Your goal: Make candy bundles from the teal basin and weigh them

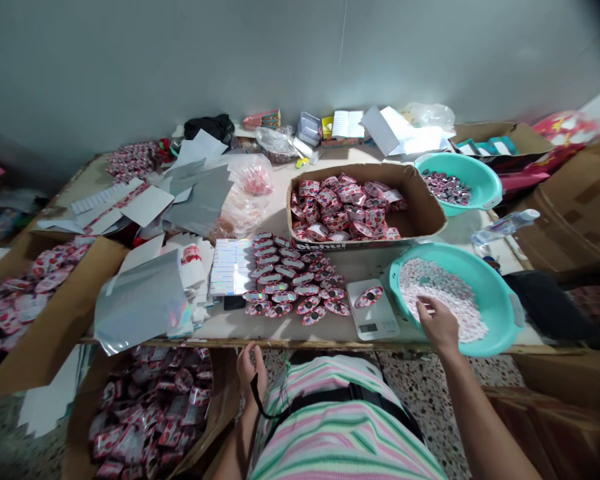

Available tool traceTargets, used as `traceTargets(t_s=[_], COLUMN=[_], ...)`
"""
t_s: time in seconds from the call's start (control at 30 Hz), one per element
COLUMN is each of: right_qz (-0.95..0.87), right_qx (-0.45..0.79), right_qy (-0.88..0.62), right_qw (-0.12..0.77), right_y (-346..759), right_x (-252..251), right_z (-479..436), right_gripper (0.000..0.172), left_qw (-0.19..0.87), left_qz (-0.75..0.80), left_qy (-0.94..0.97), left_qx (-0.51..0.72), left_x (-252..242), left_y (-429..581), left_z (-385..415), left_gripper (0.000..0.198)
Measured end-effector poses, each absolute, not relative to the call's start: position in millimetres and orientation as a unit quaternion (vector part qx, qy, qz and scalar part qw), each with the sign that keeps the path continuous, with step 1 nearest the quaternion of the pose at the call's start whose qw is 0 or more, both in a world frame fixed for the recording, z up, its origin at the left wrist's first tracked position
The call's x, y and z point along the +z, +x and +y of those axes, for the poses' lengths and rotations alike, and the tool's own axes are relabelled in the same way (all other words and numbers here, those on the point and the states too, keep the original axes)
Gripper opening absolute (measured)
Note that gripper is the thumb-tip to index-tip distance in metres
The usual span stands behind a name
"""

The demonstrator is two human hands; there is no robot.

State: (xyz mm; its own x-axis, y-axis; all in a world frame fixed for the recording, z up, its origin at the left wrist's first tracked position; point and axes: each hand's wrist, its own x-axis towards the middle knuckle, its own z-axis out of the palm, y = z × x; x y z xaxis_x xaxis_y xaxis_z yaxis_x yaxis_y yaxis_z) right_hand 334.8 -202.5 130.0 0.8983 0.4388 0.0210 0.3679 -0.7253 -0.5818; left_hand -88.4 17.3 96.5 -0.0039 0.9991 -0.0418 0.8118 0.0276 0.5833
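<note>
My right hand [439,323] reaches into a teal basin [500,303] of small whitish-pink pieces [443,287]. Its fingers are bent together at the pile, and what they grip is too small to make out. Left of the basin lies a white digital scale [379,317], with one oval red-and-pink printed packet [369,297] on its plate. My left hand [253,367] rests by the table's front edge, fingers loosely apart and holding nothing, a black strap at its wrist. Rows of similar oval packets [295,273] stand between the scale and a lined paper pad [231,267].
An open carton [433,230] of printed packets stands behind the rows. Another teal basin [485,177] holds small dark-pink pieces. Silver sheets [140,300] overhang the table edge at left. More packets fill a carton [55,333] at far left and a box below [225,380].
</note>
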Motion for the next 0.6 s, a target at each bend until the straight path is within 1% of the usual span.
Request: traceTargets(t_s=[0.1,0.2,0.27,0.37,0.43,0.5,0.6], right_qz=[-0.281,-0.372,-0.434,-0.54,-0.585,-0.605,-0.623], right_qx=[0.01,-0.04,-0.041,0.002,0.016,0.014,0.015], right_qy=[-0.907,-0.872,-0.844,-0.792,-0.773,-0.77,-0.769], right_qw=[0.314,0.316,0.313,0.284,0.245,0.201,0.14], right_y=[328.3,311.7,294.0,265.2,250.7,242.8,240.0], right_x=[140.2,151.8,157.6,159.4,155.6,149.2,137.4], right_z=[-190.5,-174.5,-162.9,-145.3,-132.7,-119.1,-99.1], right_gripper=[0.033,0.027,0.023,0.022,0.023,0.026,0.031], left_qw=[0.252,0.245,0.224,0.203,0.2,0.191,0.17], left_qz=[0.666,0.642,0.595,0.503,0.443,0.394,0.359], left_qy=[0.673,0.697,0.743,0.822,0.864,0.893,0.914], left_qx=[0.202,0.207,0.206,0.172,0.132,0.101,0.083], left_x=[95.4,99.3,105.9,120.0,128.2,131.5,125.3], left_y=[-87.8,-85.0,-78.8,-57.3,-33.8,-5.9,33.3], left_z=[14.1,14.0,16.0,20.0,21.9,22.9,23.9], left_gripper=[0.045,0.04,0.035,0.032,0.037,0.047,0.063])
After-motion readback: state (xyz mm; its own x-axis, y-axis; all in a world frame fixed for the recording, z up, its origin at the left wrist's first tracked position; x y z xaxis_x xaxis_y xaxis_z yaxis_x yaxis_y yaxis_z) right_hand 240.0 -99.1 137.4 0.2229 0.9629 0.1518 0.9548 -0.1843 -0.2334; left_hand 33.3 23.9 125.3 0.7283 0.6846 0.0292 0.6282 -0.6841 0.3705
